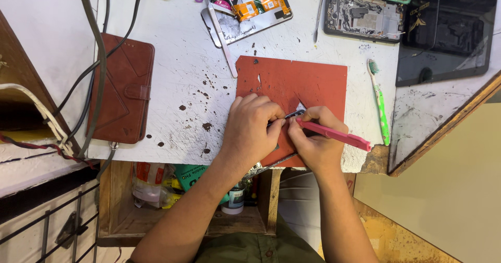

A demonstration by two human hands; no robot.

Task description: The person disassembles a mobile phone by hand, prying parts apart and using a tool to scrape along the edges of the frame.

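My left hand [253,130] is closed over a phone [292,115] lying on a red-brown mat [308,83] at the near edge of the white worktable [188,75]. Most of the phone is hidden under both hands; only its dark top edge shows between them. My right hand [315,140] grips a pink pry tool [339,134] like a pen, with its tip at the phone's edge and its handle pointing right.
A brown wallet case [122,88] lies at the left beside dark cables [99,49]. At the back are a white spudger [223,41], two opened phones [362,15], and a dark tablet [446,30]. A green toothbrush [380,103] lies right of the mat. An open drawer [182,195] sits below.
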